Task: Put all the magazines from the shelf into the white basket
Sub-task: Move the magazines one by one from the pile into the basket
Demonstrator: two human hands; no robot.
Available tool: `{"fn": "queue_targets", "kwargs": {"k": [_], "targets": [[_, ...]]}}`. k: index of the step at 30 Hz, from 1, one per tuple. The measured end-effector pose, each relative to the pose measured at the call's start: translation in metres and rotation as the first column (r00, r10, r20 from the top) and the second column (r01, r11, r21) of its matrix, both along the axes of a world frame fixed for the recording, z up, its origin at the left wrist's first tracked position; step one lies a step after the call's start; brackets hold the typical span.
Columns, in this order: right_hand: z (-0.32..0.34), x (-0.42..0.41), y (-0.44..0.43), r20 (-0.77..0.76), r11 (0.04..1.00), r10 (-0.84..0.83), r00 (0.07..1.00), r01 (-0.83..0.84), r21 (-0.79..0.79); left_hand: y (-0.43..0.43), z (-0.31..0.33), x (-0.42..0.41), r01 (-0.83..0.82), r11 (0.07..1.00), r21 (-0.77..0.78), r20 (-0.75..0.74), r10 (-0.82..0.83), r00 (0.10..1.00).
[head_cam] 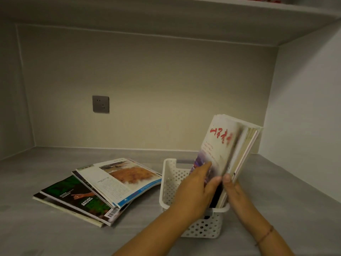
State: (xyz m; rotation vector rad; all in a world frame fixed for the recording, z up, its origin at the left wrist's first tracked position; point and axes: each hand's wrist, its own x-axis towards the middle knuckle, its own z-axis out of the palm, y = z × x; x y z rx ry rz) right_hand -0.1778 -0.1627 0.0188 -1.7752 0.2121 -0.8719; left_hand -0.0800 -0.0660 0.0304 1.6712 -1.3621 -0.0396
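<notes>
A white perforated basket (pixel 170 182) stands on the grey shelf surface (pixel 55 182). Several magazines (pixel 225 150) stand upright in it, leaning right; the front one has a white cover with red lettering. My left hand (pixel 197 185) holds that front cover, fingers across its lower part. My right hand (pixel 234 189) grips the right side of the standing bundle, thumb on its front edge. A fanned stack of magazines (pixel 99 189) lies flat to the left of the basket, topped by one with an orange picture, above a green one.
A grey wall socket (pixel 100 104) sits on the back wall. A white side wall (pixel 304 117) closes the niche on the right, close to the basket. An upper shelf board (pixel 203 21) runs overhead.
</notes>
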Motion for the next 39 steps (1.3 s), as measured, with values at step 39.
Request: {"fn": "queue_targets", "kwargs": {"k": [39], "targets": [[-0.006, 0.01, -0.002, -0.062, 0.984, -0.158, 0.986, 0.163, 0.077, 0.131, -0.057, 0.234, -0.732, 0.39, 0.559, -0.057, 0.899, 0.435]]}}
